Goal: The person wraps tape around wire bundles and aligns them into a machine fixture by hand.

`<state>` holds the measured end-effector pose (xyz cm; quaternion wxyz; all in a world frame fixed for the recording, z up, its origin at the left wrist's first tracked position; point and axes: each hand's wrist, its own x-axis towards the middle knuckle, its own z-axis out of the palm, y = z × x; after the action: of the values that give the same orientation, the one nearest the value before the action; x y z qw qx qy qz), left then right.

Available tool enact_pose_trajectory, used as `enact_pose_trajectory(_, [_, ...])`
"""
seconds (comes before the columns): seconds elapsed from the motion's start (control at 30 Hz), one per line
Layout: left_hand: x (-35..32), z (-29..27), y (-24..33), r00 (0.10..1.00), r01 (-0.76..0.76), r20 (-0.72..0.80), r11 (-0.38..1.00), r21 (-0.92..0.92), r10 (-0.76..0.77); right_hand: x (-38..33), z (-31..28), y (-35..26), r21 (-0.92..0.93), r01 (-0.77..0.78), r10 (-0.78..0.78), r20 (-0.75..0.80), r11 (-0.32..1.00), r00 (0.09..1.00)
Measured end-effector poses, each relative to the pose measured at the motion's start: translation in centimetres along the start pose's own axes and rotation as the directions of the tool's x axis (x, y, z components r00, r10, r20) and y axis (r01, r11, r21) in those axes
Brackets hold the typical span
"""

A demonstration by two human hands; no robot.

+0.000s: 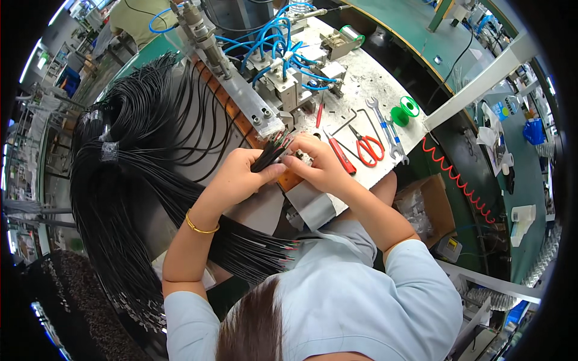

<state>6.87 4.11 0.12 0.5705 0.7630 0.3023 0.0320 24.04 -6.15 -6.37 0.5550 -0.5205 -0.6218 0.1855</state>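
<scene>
My left hand (239, 176) grips a small bunch of black cables (269, 153) whose stripped coloured ends point up toward the metal bar of the bench machine (241, 90). My right hand (318, 163) is closed beside those ends, pinching at a cable tip or a small light part; which one I cannot tell. A big bundle of black cables (126, 180) lies across the bench at the left, and its loose ends (274, 253) fan out near my chest. A gold bangle sits on my left wrist (198, 227).
On the white plate right of my hands lie red-handled scissors (368, 146), a red-handled knife (340, 153), wrenches (385, 123) and a green spool (404, 112). Blue air hoses (274, 42) loop over the machine. A cardboard box (430, 204) stands lower right, near a red coiled hose (460, 183).
</scene>
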Motion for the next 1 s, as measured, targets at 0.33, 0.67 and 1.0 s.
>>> enact_pose_trajectory(0.33, [0.3,1.2,-0.5,0.980,-0.085,-0.169,0.988,0.132,0.107,0.3,0.1,-0.8,-0.315,0.165,-0.177,-0.010,0.935,0.984])
enact_pose_trajectory(0.67, [0.4,0.0,-0.2,0.998,-0.065,0.013,0.996,-0.064,0.066,0.5,0.0,-0.4,0.120,-0.212,0.201,0.103,0.970,0.974])
enact_pose_trajectory(1.0, [-0.3,-1.5,0.6,0.997,-0.045,-0.070,0.999,-0.029,0.043,-0.1,-0.1,0.6,-0.113,-0.030,0.028,-0.016,0.993,0.999])
